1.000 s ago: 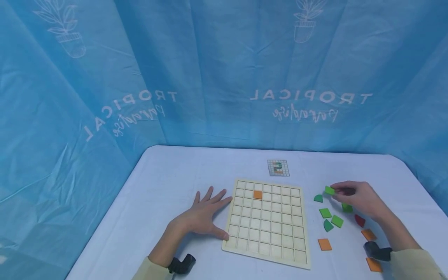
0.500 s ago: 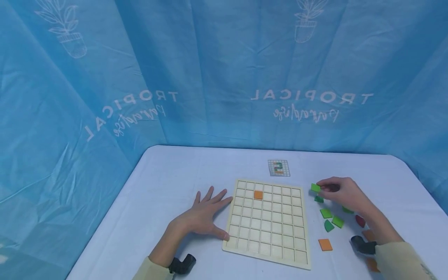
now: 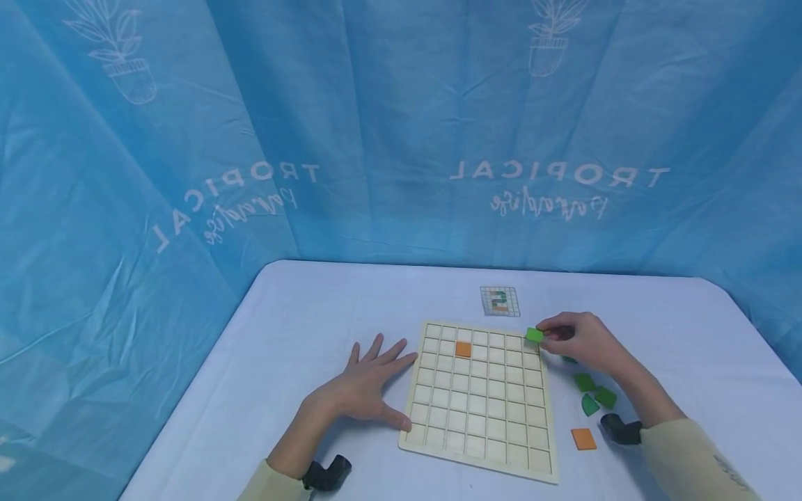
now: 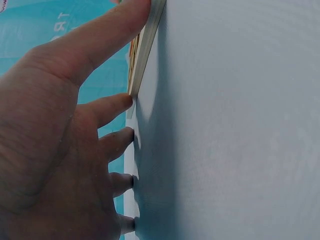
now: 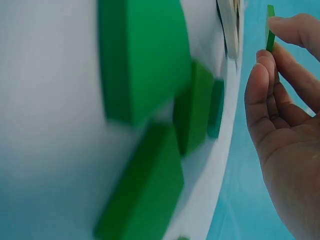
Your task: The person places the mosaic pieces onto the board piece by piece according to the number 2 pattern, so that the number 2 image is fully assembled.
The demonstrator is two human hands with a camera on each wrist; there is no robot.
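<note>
My right hand (image 3: 585, 341) pinches a light green square tile (image 3: 534, 335) between thumb and fingers, over the top right corner of the cream grid board (image 3: 476, 403). In the right wrist view the same green tile (image 5: 270, 29) is seen edge-on at the fingertips. My left hand (image 3: 360, 386) lies with fingers spread at the board's left edge, thumb on its lower left corner. The left wrist view shows the left thumb (image 4: 95, 42) against the board's side (image 4: 147, 50). One orange square tile (image 3: 463, 349) sits in a cell of the board's second row.
Right of the board lie green square tiles (image 3: 606, 397), a dark green quarter-round tile (image 3: 590, 405) and an orange square tile (image 3: 583, 439). Behind the board is a small card (image 3: 500, 301) with a coloured grid pattern. A blue curtain (image 3: 401, 139) hangs beyond the table.
My right hand has carried the green square tile leftward, from above the loose tiles to the board's top right corner. The left hand and the board stay put.
</note>
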